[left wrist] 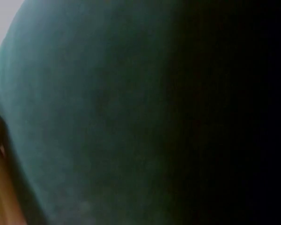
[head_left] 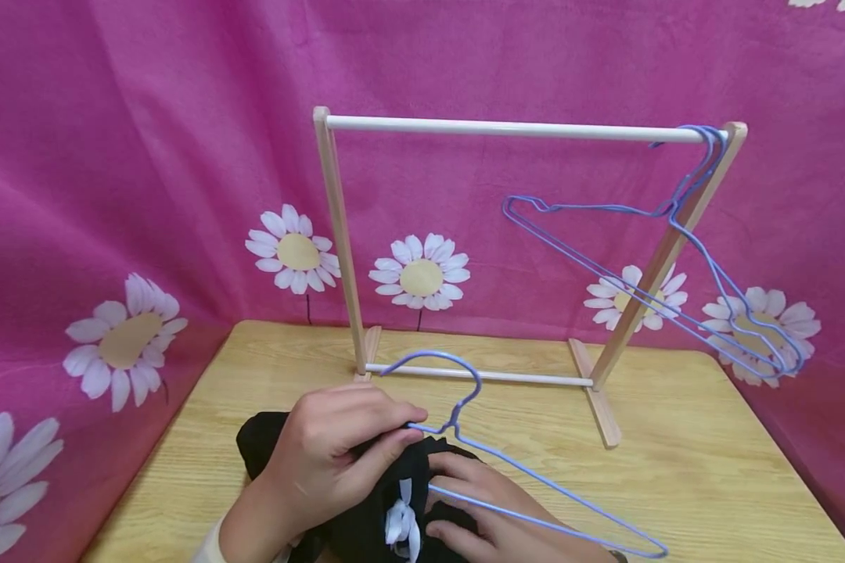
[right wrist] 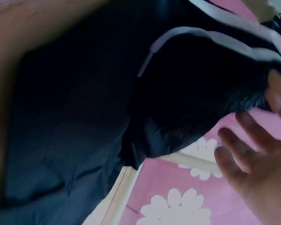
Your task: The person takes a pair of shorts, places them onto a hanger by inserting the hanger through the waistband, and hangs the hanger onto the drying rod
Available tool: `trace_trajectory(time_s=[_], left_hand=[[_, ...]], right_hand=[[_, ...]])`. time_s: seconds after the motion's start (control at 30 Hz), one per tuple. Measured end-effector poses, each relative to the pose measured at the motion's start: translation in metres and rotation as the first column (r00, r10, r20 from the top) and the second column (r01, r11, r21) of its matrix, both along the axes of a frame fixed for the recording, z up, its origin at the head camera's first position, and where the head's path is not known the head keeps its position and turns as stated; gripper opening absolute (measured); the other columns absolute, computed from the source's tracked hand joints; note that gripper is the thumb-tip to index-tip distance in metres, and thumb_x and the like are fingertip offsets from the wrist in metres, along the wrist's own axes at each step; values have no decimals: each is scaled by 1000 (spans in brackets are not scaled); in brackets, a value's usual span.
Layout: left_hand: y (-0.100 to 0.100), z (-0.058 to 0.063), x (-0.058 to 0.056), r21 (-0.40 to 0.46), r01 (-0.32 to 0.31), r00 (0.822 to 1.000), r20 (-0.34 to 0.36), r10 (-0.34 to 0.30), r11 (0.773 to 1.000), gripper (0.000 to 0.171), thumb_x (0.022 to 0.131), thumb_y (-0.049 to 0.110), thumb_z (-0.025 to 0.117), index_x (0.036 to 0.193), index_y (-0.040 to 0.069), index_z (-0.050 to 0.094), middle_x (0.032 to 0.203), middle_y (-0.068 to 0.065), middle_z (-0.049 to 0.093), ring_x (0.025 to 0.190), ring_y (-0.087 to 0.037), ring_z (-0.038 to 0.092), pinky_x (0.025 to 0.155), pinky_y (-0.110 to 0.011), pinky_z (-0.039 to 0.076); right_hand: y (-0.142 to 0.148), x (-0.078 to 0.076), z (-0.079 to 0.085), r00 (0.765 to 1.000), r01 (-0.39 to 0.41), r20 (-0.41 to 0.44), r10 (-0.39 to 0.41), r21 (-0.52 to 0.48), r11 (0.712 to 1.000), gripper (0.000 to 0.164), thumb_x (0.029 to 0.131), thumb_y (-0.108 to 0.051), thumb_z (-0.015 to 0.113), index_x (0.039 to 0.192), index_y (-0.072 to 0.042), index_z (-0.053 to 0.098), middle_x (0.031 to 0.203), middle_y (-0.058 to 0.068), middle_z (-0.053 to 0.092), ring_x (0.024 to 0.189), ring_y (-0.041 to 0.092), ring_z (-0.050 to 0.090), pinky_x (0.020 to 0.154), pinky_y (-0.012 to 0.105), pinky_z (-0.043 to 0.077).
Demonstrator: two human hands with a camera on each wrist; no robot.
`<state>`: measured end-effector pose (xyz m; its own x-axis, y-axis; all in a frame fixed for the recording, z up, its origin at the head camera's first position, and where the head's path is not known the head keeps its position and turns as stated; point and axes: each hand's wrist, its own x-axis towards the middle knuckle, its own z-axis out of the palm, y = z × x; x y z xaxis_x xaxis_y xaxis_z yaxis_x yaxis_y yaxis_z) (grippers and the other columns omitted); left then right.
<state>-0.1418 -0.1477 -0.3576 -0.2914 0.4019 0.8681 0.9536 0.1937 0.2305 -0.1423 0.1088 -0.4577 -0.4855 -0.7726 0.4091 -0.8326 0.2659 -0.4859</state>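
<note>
In the head view, my left hand (head_left: pixel 345 450) pinches one shoulder of a blue wire hanger (head_left: pixel 563 485) just beside its hook, with black cloth bunched under the fingers. That cloth is a black garment (head_left: pixel 373 516) with a tied white drawstring (head_left: pixel 403 520); the hanger's left part is hidden in it. My right hand (head_left: pixel 496 508) holds the garment's right side, thumb and fingers around its edge, and the hanger's lower bar crosses over this hand. Dark folds and white strips of the garment (right wrist: pixel 79 117) fill much of the right wrist view. Blurred dark cloth (left wrist: pixel 98 103) blocks the left wrist view.
Behind the hands stands a wooden rack with a white top rail (head_left: pixel 507 129). Blue wire hangers (head_left: pixel 676 207) hang at its right end, jutting past the post. The wooden table (head_left: pixel 676 438) backs onto a pink flowered curtain (head_left: pixel 183 156).
</note>
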Motion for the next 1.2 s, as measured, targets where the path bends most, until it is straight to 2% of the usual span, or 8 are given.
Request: trace_trajectory(time_s=[0.17, 0.33, 0.43, 0.53, 0.7, 0.8, 1.03, 1.2], left_hand=[[0, 0, 3, 23, 0, 1000, 19, 0, 1000, 15, 99, 12, 80, 113, 6, 82, 95, -4, 82, 82, -10, 72, 77, -20, 59], [-1, 2, 3, 24, -22, 1000, 6, 22, 999, 17, 99, 13, 81, 114, 5, 81, 96, -4, 82, 82, -11, 73, 77, -20, 60], [-4, 3, 2, 34, -40, 999, -2, 40, 999, 17, 98, 13, 81, 114, 5, 82, 95, -5, 82, 82, -12, 74, 77, -22, 61], [-8, 5, 0, 62, -76, 997, 3, 76, 995, 18, 98, 14, 82, 112, 4, 82, 95, -7, 82, 82, -15, 76, 80, -23, 62], [-17, 7, -3, 85, -155, 988, 37, 152, 984, 21, 101, 21, 79, 112, 4, 84, 96, -8, 83, 83, -16, 77, 84, -23, 63], [-20, 7, -4, 71, -172, 984, 50, 169, 982, 20, 100, 20, 80, 113, 5, 84, 97, -7, 83, 82, -15, 76, 82, -22, 62], [-24, 7, -3, 24, -227, 971, 80, 224, 974, 22, 97, 18, 84, 115, 6, 84, 98, -4, 83, 83, -14, 77, 84, -20, 62], [-27, 6, -5, 10, -246, 965, 95, 244, 969, 24, 94, 14, 86, 116, 6, 84, 99, -4, 84, 83, -14, 78, 83, -20, 62]], right_hand=[[-5, 8, 3, 989, 67, 134, -69, 14, 998, 32, 110, -32, 66, 138, -38, 53, 123, -20, 60, 108, 0, 60, 92, 22, 53], [-7, 9, -1, 965, 142, 222, -142, 14, 990, 32, 108, -15, 64, 133, -31, 51, 112, -16, 58, 99, 0, 58, 84, 19, 51], [-7, 8, -6, 965, 193, 190, -181, -45, 980, 31, 103, -6, 66, 126, -22, 52, 110, -12, 61, 96, 1, 59, 82, 20, 51], [-3, 6, -11, 976, 208, 97, -196, -137, 968, 33, 102, 0, 67, 127, -13, 49, 114, -7, 65, 99, 3, 61, 83, 23, 55], [9, 4, -16, 987, 158, -11, -163, -206, 966, 34, 104, 2, 65, 129, -10, 47, 122, -2, 66, 105, 7, 61, 86, 22, 54], [17, 1, -15, 990, 104, -74, -120, -191, 976, 31, 103, 4, 63, 126, -13, 54, 117, -5, 62, 102, 6, 58, 87, 18, 50], [37, -2, -16, 994, 34, -94, -48, -146, 989, 37, 101, 5, 67, 127, -21, 69, 118, -7, 66, 104, 5, 63, 92, 16, 53], [55, -2, -18, 994, 40, -102, -47, -66, 997, 23, 104, -8, 70, 119, -26, 72, 102, -13, 67, 92, -3, 60, 85, 10, 49]])
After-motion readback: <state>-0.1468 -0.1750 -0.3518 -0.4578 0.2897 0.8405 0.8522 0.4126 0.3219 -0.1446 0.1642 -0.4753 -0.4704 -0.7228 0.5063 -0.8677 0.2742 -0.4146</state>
